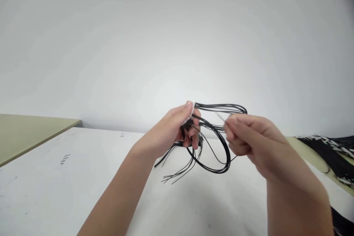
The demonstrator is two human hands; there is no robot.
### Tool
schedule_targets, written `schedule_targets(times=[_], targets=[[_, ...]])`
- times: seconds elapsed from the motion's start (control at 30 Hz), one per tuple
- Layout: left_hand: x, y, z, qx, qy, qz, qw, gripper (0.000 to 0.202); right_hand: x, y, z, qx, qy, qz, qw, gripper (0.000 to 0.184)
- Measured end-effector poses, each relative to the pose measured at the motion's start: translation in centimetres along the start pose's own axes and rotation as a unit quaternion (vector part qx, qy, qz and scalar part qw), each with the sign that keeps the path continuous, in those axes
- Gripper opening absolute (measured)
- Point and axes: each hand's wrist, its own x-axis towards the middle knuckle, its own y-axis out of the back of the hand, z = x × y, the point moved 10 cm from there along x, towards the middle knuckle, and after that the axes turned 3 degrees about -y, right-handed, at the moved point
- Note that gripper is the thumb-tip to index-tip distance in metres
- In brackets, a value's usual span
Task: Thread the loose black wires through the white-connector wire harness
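Note:
My left hand (177, 127) is closed around a white connector (193, 107), thumb on top of it. Black wires (221, 107) run out of the connector to the right. More black wires (225, 155) loop below the hand, and several loose ends (177, 177) hang over the table. To the right, my right hand (249, 138) is closed in a pinch on a single thin wire (220, 117). Its pale tip points up and left toward the connector, apart from it. The fingers hide part of this wire.
The white table (91, 169) spreads below my hands, against a plain pale wall (155, 37). A yellowish-green board (33, 132) lies at the left. At the right edge are bundles of black wires (329, 158) with white ends. Another dark bundle (341, 223) shows at the lower right.

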Motion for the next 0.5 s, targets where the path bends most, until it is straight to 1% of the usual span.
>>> schedule_targets(times=[0.07,0.13,0.23,0.33,0.5], targets=[[0.0,-0.4,-0.1,0.013,0.003,-0.015,1.0,0.042,0.3,-0.9,0.3,-0.043,-0.006,0.003,0.999,0.035],[0.0,-0.5,-0.2,0.021,0.003,-0.016,1.0,0.043,0.5,-1.4,0.2,-0.051,-0.001,0.01,0.999,0.035],[0.0,-0.6,-0.2,0.02,0.003,-0.018,1.0,0.043,0.6,-1.4,-0.2,-0.057,0.002,0.022,0.998,0.037],[0.0,-0.8,-0.1,0.014,0.004,-0.031,0.999,0.043,0.6,-1.1,-0.4,-0.081,0.004,0.04,0.996,0.04],[-0.1,-1.3,0.0,0.027,0.008,-0.055,0.998,0.044,0.9,-1.7,-0.6,-0.08,0.022,0.03,0.996,0.043]])
